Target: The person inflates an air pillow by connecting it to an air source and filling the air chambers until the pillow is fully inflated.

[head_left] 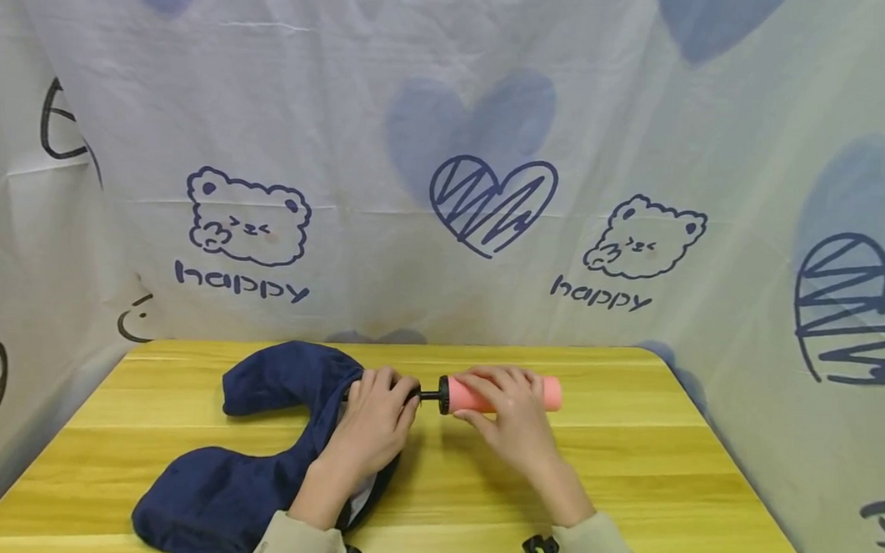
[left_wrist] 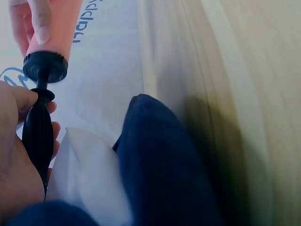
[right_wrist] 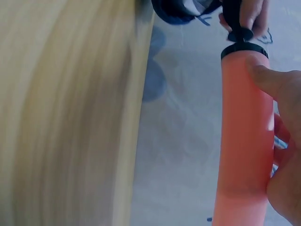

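A hand air pump with a pink barrel (head_left: 552, 394) and a black handle (left_wrist: 38, 134) is held between both hands, lying sideways in the head view. My right hand (head_left: 514, 414) grips the barrel, thumb along its near side. The left hand (head_left: 377, 419) has its fingers curled round the black handle. Between handle and barrel cap (head_left: 445, 395) a short piece of black rod shows. Under and left of the left hand lies a navy U-shaped neck pillow (head_left: 228, 491), its cover open along the outer edge with a pale lining (left_wrist: 89, 174) showing.
The pillow and pump are over a yellow wood-grain table (head_left: 627, 487). White cloth (head_left: 354, 247) printed with hearts and bears hangs behind the table and on both sides. Dark wrist devices (head_left: 541, 551) sit at the sleeve cuffs.
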A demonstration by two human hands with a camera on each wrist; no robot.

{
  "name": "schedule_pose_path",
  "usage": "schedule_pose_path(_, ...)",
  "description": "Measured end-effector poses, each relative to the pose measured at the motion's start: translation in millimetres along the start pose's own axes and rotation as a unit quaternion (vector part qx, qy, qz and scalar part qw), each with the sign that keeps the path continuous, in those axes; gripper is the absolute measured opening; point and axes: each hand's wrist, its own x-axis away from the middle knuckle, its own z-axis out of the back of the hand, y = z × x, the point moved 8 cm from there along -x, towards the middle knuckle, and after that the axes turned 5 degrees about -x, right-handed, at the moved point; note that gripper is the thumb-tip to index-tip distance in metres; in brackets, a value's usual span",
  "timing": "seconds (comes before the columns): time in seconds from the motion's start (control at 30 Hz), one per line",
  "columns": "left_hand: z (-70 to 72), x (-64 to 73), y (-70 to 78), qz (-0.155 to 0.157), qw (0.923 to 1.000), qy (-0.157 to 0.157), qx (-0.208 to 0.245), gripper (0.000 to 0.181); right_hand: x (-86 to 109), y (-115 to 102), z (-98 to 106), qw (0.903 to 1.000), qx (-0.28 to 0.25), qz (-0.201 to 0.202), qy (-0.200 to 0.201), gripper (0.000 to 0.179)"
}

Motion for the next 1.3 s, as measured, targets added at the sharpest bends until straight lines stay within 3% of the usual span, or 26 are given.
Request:
schedule_pose_path(0.57,9.4,3.1,-24.0,0.022,0.9998,-0.003,0.002,0.021,9.1,48,28,0.9956,-0.035,-0.079,-0.038,0.047)
schedule_pose_path(0.7,9.2,1.9,-18.7,0.014,0.9999,0.000,-0.002,0.019,6.4,37,22,0.9986,-0.026,-0.040,-0.023,0.047)
schedule_pose_path(0.83,4.4,-1.0,-3.5,-0.005,0.9999,0.007,-0.009,0.015,2.7,14,8,0.9996,-0.004,0.028,-0.008,0.045)
schedule_pose_path(0.93,0.8,-3.5,6.4,-0.011,0.9998,0.014,-0.010,0.013,1.8,0,1,0.9982,0.015,0.057,0.012,0.045)
schedule_pose_path(1.07,-3.4,-4.4,13.4,-0.012,0.9999,0.009,-0.008,0.012,1.0,-10,-5,0.9971,0.025,0.068,0.024,0.052)
schedule_pose_path(1.3,-3.9,-0.2,11.5,-0.004,1.0000,-0.006,-0.003,0.014,1.0,-16,-9,0.9985,0.010,0.052,0.016,0.045)
